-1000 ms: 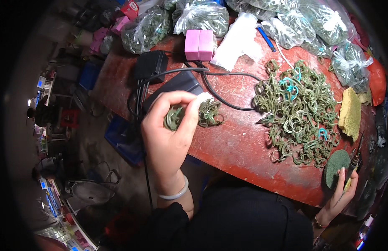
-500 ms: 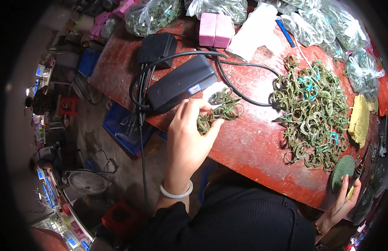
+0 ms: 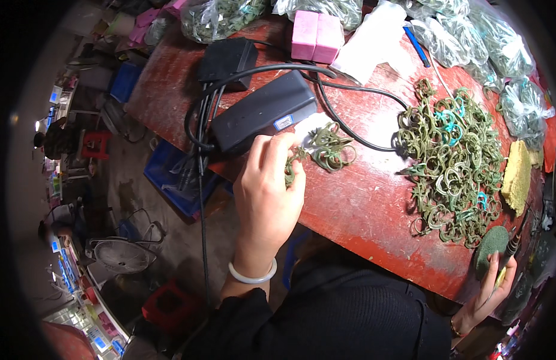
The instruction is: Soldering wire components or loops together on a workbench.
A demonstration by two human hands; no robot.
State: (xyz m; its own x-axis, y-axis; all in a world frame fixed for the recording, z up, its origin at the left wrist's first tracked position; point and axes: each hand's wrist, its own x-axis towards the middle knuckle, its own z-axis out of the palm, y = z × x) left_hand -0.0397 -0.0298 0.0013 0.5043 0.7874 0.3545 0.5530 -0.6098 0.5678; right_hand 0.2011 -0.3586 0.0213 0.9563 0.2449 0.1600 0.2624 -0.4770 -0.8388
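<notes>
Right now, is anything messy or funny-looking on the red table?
Yes. The green rings lie in a tangled heap, not sorted. Black cables loop over the table's edge and dangle down. The left hand pinches one ring beside a small clump.

clear bags of green rings (image 3: 500, 42) along table's far edge, small white-blue label (image 3: 283, 123) on black box (image 3: 263, 111)
</notes>
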